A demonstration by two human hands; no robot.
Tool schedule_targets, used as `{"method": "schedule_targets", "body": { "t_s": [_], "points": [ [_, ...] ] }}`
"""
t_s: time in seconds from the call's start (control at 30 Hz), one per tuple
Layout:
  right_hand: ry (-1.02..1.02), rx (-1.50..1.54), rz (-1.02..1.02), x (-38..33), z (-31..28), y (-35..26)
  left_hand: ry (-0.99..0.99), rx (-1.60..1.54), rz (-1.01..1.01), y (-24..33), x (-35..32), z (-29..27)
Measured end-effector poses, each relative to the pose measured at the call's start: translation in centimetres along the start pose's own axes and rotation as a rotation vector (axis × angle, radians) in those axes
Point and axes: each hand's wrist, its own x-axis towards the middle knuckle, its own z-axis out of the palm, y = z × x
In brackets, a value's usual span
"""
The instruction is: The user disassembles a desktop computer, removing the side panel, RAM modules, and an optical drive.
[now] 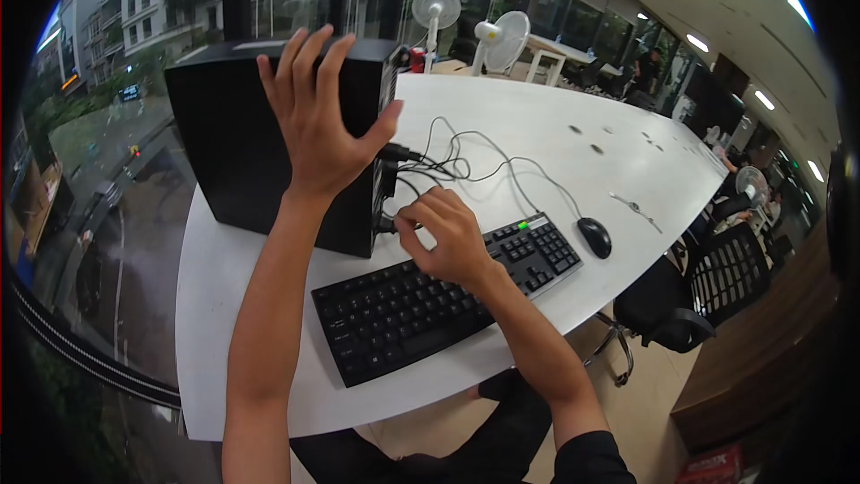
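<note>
A black desktop computer tower [242,143] stands upright on the white table, its rear panel turned to the right. My left hand [315,125] is spread open against the tower's broad side, thumb toward the rear edge. Low at that rear panel, my right hand [445,235] has its fingers closed on a black cable plug [386,224]; the grip is partly hidden by the hand itself. Just above, other black plugs [399,153] sit in the back of the tower. Below the right hand lies a black keyboard [403,318].
On the white table [502,106], thin cables [466,161] trail from the tower to the keyboard and a black mouse [594,237]. A thin silvery strip [636,208] lies farther right. A black mesh chair [694,291] stands at the right edge; white fans [436,9] are beyond the table.
</note>
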Motion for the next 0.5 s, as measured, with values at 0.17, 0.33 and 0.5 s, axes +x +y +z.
{"method": "schedule_targets", "body": {
  "t_s": [0.17, 0.33, 0.5],
  "points": [
    [-0.05, 0.003, 0.15, -0.1, 2.9, 3.0, 0.076, 0.003, 0.027, 0.6, -0.8, 0.5],
    [-0.25, 0.021, 0.214, -0.9, 3.3, 3.2, 0.041, -0.027, 0.057, -0.3, -2.9, 0.5],
    [-0.134, -0.118, 0.08, -1.8, 3.7, 3.1, -0.123, -0.017, 0.09, -0.3, -9.5, -0.5]
  ]
}}
